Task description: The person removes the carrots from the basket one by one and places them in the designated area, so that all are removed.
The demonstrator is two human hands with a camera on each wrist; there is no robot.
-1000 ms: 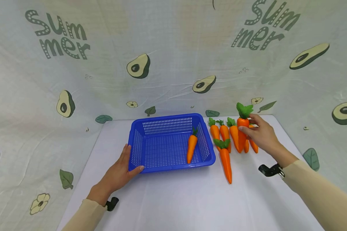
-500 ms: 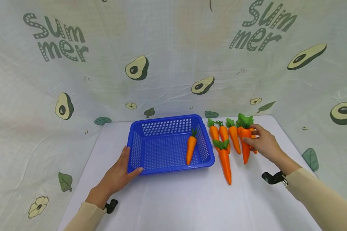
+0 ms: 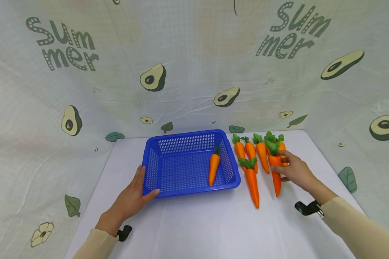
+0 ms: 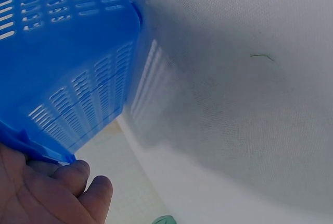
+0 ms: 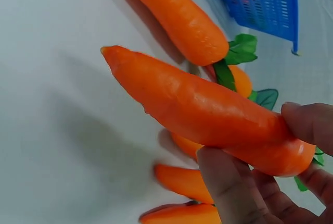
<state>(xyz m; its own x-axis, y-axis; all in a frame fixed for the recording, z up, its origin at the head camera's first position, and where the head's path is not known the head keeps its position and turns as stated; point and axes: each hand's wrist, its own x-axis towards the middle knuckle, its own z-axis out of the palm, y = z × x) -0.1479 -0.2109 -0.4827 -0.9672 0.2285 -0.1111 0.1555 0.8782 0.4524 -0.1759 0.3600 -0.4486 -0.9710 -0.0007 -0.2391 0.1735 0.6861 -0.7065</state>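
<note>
In the head view my right hand (image 3: 295,171) pinches a large orange toy carrot (image 3: 275,169) near its leafy top. The carrot's tip points down toward the table's front. The right wrist view shows this carrot (image 5: 197,107) held between thumb and fingers, above its shadow. My left hand (image 3: 129,196) holds the near left corner of a blue plastic basket (image 3: 194,187), thumb on the front rim, fingers along the left side. Up close in the left wrist view, the fingertips (image 4: 78,174) bend at the rim. One carrot (image 3: 214,166) lies inside the basket at its right end.
Several carrots (image 3: 262,154) lie in a row right of the basket, leaves toward the back. Another carrot (image 3: 253,187) lies in front of them. The white table (image 3: 194,230) meets a printed cloth backdrop (image 3: 188,54) at its back and sides.
My right hand has brought its carrot nearer to the table's front, out over the row of carrots. The left hand stays at the basket corner. The head view has shifted slightly.
</note>
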